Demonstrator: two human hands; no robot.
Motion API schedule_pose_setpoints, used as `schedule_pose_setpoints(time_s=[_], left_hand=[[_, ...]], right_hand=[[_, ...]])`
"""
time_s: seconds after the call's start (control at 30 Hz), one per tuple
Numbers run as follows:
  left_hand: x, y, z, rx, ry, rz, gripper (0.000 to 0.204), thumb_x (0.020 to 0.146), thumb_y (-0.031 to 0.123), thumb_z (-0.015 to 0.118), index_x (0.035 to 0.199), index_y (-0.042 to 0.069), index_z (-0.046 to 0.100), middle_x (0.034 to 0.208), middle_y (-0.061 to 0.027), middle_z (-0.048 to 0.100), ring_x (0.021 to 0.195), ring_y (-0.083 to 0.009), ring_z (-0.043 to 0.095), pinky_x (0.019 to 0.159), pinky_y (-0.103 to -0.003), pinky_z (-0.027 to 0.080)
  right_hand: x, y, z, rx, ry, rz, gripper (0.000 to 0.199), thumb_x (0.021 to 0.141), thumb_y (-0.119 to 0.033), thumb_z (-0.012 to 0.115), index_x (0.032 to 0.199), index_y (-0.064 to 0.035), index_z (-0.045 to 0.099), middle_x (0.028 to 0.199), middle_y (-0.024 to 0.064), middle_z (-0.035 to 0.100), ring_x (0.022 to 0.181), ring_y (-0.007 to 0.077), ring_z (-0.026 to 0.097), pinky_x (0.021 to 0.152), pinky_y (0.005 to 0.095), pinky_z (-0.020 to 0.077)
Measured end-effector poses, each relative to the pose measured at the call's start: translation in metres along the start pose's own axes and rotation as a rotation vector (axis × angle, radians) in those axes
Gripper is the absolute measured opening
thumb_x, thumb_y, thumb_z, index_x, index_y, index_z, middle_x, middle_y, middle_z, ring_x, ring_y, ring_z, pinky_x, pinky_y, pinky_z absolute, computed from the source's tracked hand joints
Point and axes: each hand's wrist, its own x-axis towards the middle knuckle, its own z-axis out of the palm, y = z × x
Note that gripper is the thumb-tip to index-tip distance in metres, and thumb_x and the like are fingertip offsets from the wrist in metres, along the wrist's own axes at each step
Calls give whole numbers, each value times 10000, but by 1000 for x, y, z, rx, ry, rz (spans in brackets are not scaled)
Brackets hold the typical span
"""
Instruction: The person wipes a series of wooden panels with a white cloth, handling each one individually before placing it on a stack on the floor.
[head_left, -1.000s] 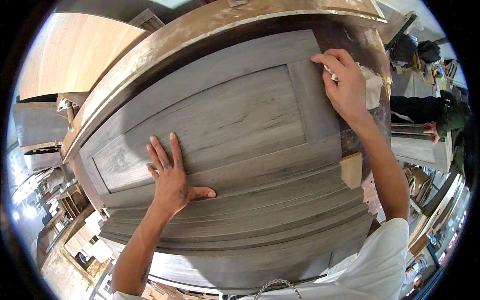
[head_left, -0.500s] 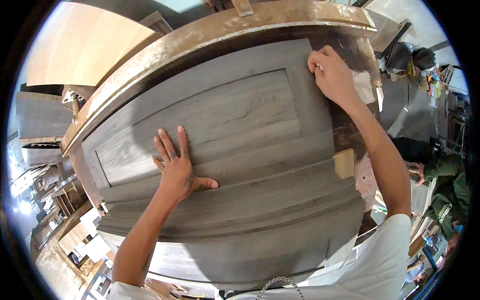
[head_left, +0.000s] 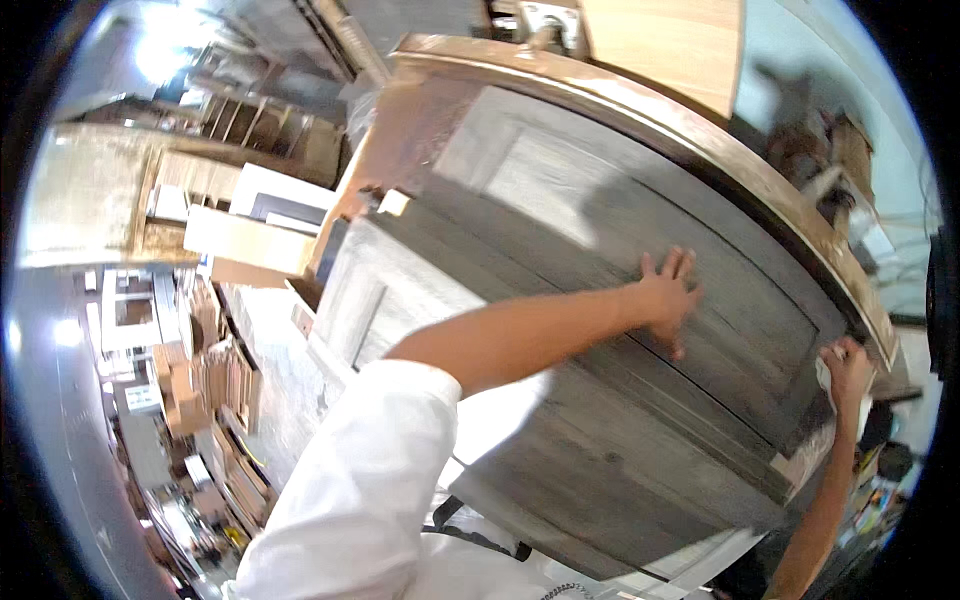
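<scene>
Looks down from the person's head through a wide fisheye lens. Faces the grey panel (head_left: 620,215) on the brown table (head_left: 415,125) from rather near, aslant; takes in also farther workshop floor (head_left: 285,360) at the left.

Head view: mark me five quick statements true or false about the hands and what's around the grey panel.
1. The left hand is spread over the grey panel. True.
2. Something whitish shows beside the right hand. True.
3. The right hand is at the panel's left end. False: it is at the right end.
4. The left sleeve is black. False: the left sleeve is white.
5. A pale wooden board shows beyond the bench. True.
</scene>
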Motion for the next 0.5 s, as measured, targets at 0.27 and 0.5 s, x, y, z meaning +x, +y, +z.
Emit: schedule_pose_setpoints(time_s=[0.27, 0.5], left_hand=[[-135, -294, -119, 97, 252, -525, 592, 826, 601, 603, 965, 28, 658, 1056, -175, 636, 1016, -319, 609, 867, -448, 480], [-170, -396, -72, -116, 91, -432, 645, 744, 602, 695, 812, -38, 649, 838, -217, 656, 826, -353, 664, 689, -450, 504]], right_hand=[[-8, 60, 36, -576, 24, 45, 835, 718, -391, 740, 1383, -11, 406, 1326, 233, 459, 1226, 382, 424, 1021, 432, 333], [5, 35, 47, -417, 43, -38, 971, 738, -380, 748, 1496, -73, 225, 1507, 214, 279, 1396, 367, 253, 1124, 413, 234]])
